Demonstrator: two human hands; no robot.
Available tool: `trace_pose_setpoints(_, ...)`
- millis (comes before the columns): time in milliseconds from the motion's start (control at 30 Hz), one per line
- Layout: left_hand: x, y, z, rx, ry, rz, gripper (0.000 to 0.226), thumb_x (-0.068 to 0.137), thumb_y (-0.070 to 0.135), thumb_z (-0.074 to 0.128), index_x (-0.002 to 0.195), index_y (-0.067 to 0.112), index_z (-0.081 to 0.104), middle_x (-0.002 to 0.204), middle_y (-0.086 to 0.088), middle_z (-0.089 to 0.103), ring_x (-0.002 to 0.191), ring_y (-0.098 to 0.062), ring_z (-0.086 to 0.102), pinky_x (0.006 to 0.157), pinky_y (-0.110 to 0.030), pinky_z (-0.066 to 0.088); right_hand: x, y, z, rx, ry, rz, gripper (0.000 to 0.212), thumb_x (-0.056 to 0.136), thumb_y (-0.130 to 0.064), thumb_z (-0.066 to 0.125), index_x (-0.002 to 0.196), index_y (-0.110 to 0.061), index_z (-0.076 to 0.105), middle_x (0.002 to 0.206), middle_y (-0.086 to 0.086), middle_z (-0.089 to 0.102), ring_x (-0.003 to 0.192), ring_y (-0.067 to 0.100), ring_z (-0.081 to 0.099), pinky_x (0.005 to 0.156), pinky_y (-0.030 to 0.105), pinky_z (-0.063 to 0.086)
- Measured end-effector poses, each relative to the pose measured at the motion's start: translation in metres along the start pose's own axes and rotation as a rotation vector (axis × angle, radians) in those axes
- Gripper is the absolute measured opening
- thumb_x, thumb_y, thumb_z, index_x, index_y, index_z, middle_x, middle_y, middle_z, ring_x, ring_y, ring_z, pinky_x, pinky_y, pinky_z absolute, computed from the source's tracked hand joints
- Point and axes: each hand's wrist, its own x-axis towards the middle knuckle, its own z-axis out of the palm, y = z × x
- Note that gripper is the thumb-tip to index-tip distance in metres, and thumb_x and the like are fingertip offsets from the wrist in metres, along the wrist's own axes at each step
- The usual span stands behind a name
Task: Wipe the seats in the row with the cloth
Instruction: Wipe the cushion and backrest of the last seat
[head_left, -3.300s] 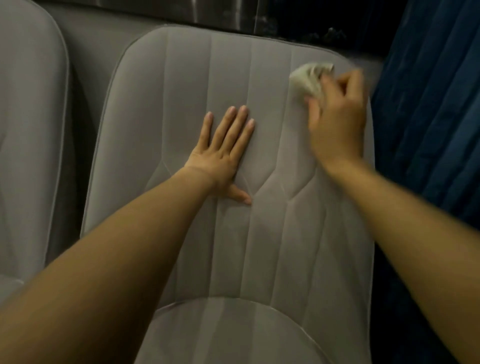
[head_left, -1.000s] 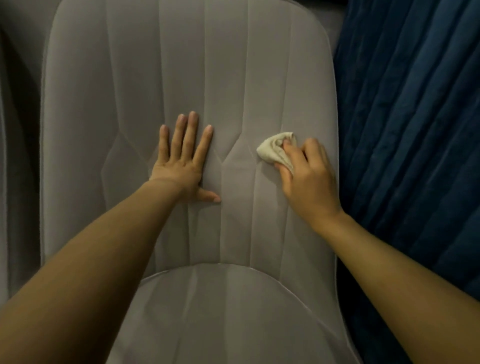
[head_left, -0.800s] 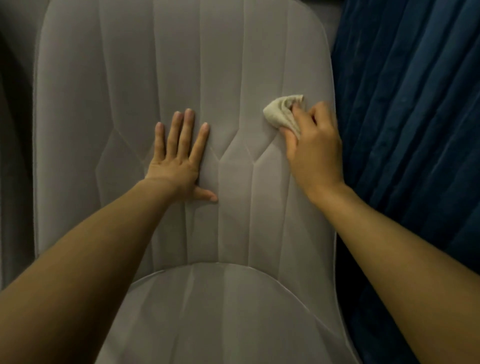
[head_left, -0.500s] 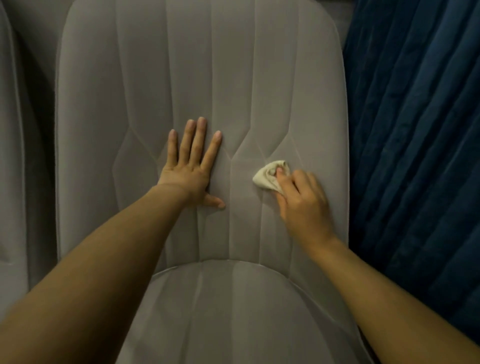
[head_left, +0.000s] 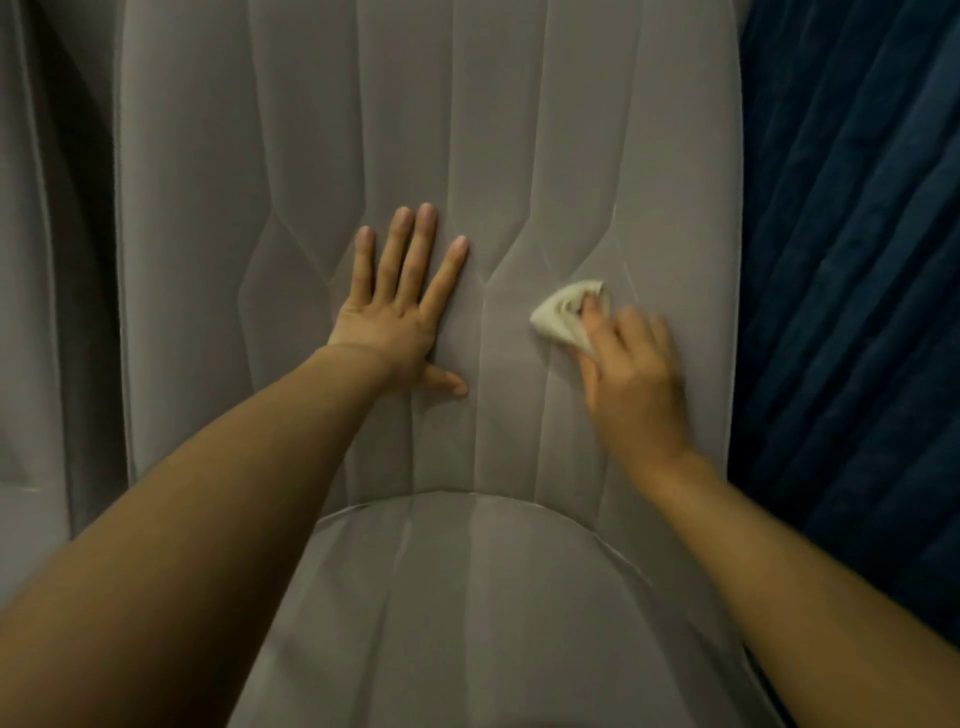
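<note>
Seat cushion (head_left: 467, 597) nearest. Above it on the grey backrest (head_left: 322, 156): left hand (head_left: 400, 312) flat, fingers spread. Right hand (head_left: 631, 384), motion-blurred, pinches the bunched cloth (head_left: 561, 312) against the backrest's right side. Blue curtain (head_left: 857, 260) beyond, right.

The grey upholstered seat (head_left: 311, 156) has a matt, smooth, soft-looking covering with no shine. Stitched seams divide it into long panels and pucker slightly at the angled joins. Its seat cushion (head_left: 467, 597) has the same matt grey covering, edged with paler piping. The small cream-white crumpled cloth (head_left: 558, 314) looks thin, soft and creased. The dark blue pleated curtain (head_left: 857, 260) is heavy cloth with a faint velvety sheen along its folds. The neighbouring grey seat (head_left: 26, 260) shows the same matt upholstery.
</note>
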Motion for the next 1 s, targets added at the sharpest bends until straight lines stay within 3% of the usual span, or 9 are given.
trace_pose_setpoints(100,0.0,0.0,0.006,0.014,0.002,0.006,0.135,0.066,0.078,0.061,0.118,0.023,-0.052,0.121,-0.007,-0.059,0.118,-0.025,-0.051,0.09,-0.043,-0.041,-0.022,-0.006,0.001,0.027,-0.042,-0.03,0.029,0.084,-0.003,0.062,0.111,0.007,0.064,0.079,0.017,0.056,0.072,0.025,0.035,0.065,0.035,0.035)
trace_pose_setpoints(200,0.001,-0.001,0.009,0.003,0.013,0.001,0.136,0.066,0.078,0.061,0.116,0.023,-0.053,0.122,-0.008,-0.058,0.128,-0.028,-0.046,0.09,-0.043,-0.04,-0.015,-0.009,-0.009,0.116,-0.039,-0.001,0.032,0.089,-0.012,0.051,0.114,0.007,0.063,0.078,0.018,0.054,0.071,0.029,0.044,0.06,0.039,0.042)
trace_pose_setpoints(367,0.002,-0.003,0.014,0.001,0.061,0.018,0.134,0.065,0.077,0.062,0.124,0.022,-0.045,0.135,-0.009,-0.048,0.139,-0.036,-0.032,0.092,-0.043,-0.039,0.046,0.002,-0.02,0.126,0.14,0.188,0.03,0.085,-0.004,0.061,0.113,0.004,0.063,0.085,0.022,0.054,0.077,0.031,0.049,0.066,0.023,0.032)
trace_pose_setpoints(467,0.003,-0.003,0.015,0.014,0.079,0.021,0.134,0.065,0.076,0.063,0.125,0.021,-0.043,0.147,-0.017,-0.039,0.139,-0.038,-0.031,0.091,-0.043,-0.039,0.043,0.005,-0.011,0.072,0.069,0.144,0.03,0.085,-0.004,0.062,0.113,0.004,0.063,0.086,0.021,0.056,0.077,0.036,0.052,0.069,0.032,0.035)
trace_pose_setpoints(633,0.002,-0.002,0.015,0.033,0.064,0.012,0.134,0.067,0.078,0.059,0.116,0.022,-0.053,0.136,-0.011,-0.051,0.137,-0.037,-0.034,0.087,-0.043,-0.042,-0.036,-0.012,0.004,-0.014,-0.042,0.018,0.033,0.08,0.002,0.067,0.113,0.002,0.065,0.08,0.015,0.058,0.072,0.025,0.037,0.06,0.038,0.04)
trace_pose_setpoints(700,0.002,-0.001,0.016,0.036,0.053,0.019,0.134,0.068,0.078,0.057,0.115,0.022,-0.054,0.132,-0.009,-0.054,0.137,-0.036,-0.035,0.085,-0.042,-0.044,-0.048,-0.018,0.005,-0.005,-0.063,0.014,0.03,0.081,0.0,0.068,0.111,0.001,0.066,0.078,0.013,0.058,0.07,0.025,0.038,0.055,0.039,0.046)
trace_pose_setpoints(800,0.0,-0.002,0.018,0.028,0.044,0.01,0.134,0.068,0.078,0.058,0.115,0.022,-0.054,0.145,-0.018,-0.044,0.137,-0.036,-0.036,0.085,-0.041,-0.044,-0.044,-0.021,-0.003,0.095,-0.088,0.0,0.027,0.086,-0.005,0.057,0.11,0.003,0.066,0.078,0.016,0.057,0.067,0.03,0.047,0.054,0.04,0.049)
trace_pose_setpoints(867,0.0,-0.002,0.019,0.024,0.051,0.009,0.134,0.068,0.078,0.058,0.115,0.021,-0.054,0.147,-0.02,-0.04,0.137,-0.037,-0.036,0.085,-0.042,-0.044,-0.025,-0.021,-0.013,0.171,-0.052,0.016,0.033,0.087,-0.011,0.051,0.112,0.004,0.065,0.082,0.019,0.058,0.07,0.033,0.052,0.057,0.039,0.05)
trace_pose_setpoints(1000,0.0,-0.004,0.02,0.028,0.078,0.031,0.133,0.068,0.078,0.058,0.117,0.021,-0.051,0.149,-0.021,-0.037,0.138,-0.038,-0.033,0.085,-0.041,-0.044,0.035,-0.008,-0.017,0.174,0.132,0.176,0.036,0.082,-0.005,0.061,0.118,0.001,0.062,0.089,0.022,0.057,0.079,0.035,0.054,0.069,0.028,0.04)
